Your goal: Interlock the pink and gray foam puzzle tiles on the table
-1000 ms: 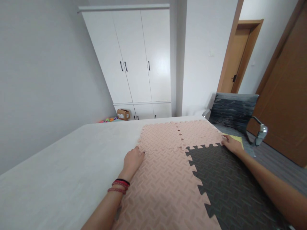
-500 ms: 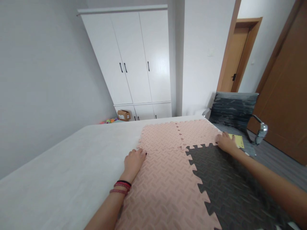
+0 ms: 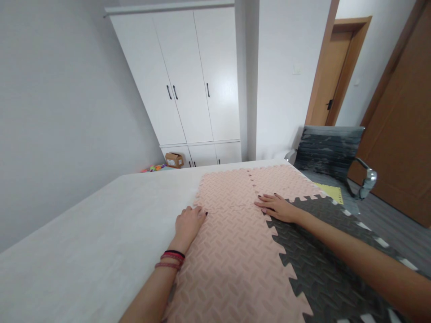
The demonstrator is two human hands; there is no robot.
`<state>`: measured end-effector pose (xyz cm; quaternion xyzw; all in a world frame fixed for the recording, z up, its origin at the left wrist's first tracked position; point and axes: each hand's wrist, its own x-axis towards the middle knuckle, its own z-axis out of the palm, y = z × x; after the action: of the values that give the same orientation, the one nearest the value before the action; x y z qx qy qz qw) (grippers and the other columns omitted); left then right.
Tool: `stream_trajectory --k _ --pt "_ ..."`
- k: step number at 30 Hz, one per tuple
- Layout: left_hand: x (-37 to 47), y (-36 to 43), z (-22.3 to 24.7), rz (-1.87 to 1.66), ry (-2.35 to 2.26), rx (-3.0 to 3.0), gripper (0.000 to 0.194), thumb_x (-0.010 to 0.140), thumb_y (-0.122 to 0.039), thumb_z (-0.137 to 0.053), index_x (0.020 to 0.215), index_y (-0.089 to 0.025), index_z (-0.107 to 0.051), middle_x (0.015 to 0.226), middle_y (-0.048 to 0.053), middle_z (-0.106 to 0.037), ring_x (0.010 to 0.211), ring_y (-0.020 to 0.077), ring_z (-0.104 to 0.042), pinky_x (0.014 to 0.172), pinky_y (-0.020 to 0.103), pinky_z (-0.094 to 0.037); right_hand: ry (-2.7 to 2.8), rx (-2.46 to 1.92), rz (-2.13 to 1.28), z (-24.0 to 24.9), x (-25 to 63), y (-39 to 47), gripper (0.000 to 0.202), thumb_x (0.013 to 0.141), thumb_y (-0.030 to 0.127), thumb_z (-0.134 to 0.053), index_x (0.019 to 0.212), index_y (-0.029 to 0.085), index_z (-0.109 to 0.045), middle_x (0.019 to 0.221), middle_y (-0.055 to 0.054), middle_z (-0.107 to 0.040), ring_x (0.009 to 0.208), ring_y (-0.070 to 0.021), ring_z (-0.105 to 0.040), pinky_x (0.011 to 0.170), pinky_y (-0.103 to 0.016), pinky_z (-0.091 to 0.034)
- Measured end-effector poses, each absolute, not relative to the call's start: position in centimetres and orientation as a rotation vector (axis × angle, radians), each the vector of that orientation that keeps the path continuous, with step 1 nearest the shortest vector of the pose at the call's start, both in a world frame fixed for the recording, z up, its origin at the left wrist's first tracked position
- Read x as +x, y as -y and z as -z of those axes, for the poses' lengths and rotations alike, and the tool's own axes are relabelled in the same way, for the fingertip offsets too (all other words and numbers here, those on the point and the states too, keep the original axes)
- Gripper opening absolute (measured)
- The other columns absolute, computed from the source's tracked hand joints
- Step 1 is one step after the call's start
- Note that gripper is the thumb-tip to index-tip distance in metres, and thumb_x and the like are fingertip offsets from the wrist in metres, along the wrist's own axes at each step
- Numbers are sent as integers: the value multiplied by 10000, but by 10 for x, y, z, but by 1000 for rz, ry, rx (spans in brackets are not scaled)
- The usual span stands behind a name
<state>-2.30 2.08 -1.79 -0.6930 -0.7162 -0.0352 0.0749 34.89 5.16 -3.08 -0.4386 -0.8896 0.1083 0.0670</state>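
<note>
Interlocking foam mat tiles lie joined on a white bed (image 3: pixel 84 233): a near pink tile (image 3: pixel 232 260), two far pink tiles (image 3: pixel 225 190) and a dark grey tile (image 3: pixel 323 255) on the right. My left hand (image 3: pixel 188 224) rests at the left edge of the pink tiles, fingers curled on the seam between the near and far tile. My right hand (image 3: pixel 278 207) lies flat, fingers spread, on the corner where the pink tiles meet the grey one. Bracelets circle my left wrist.
A grey office chair (image 3: pixel 333 152) with a yellow sheet (image 3: pixel 332 193) on its seat stands right of the bed. A white wardrobe (image 3: pixel 191 80) fills the far wall, with a small cardboard box (image 3: pixel 174 159) and toys at its foot. Wooden doors are at the right.
My right hand has slid left from the far right corner of the grey tile to the middle junction of the tiles. The left hand has stayed in place.
</note>
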Motion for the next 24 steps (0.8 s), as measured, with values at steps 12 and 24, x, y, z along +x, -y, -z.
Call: stream_trajectory --k 12,24 --pt "-23 -21 19 106 2062 -2091 400 921 -430 -331 1057 -195 -625 964 125 -624 924 252 -598 764 343 -443 2688 -1311 -323 19 338 -62 451 880 439 -469 1306 309 -540 1367 -69 -514 1291 -283 -414 1078 -593 -199" --pt "-24 -23 18 48 2048 -2101 371 931 -398 -356 1088 -178 -610 975 137 -630 931 244 -600 772 336 -444 2436 -1534 -221 19 331 -178 396 905 306 -497 1264 150 -556 1362 -139 -496 1281 -253 -429 1087 -451 -314"
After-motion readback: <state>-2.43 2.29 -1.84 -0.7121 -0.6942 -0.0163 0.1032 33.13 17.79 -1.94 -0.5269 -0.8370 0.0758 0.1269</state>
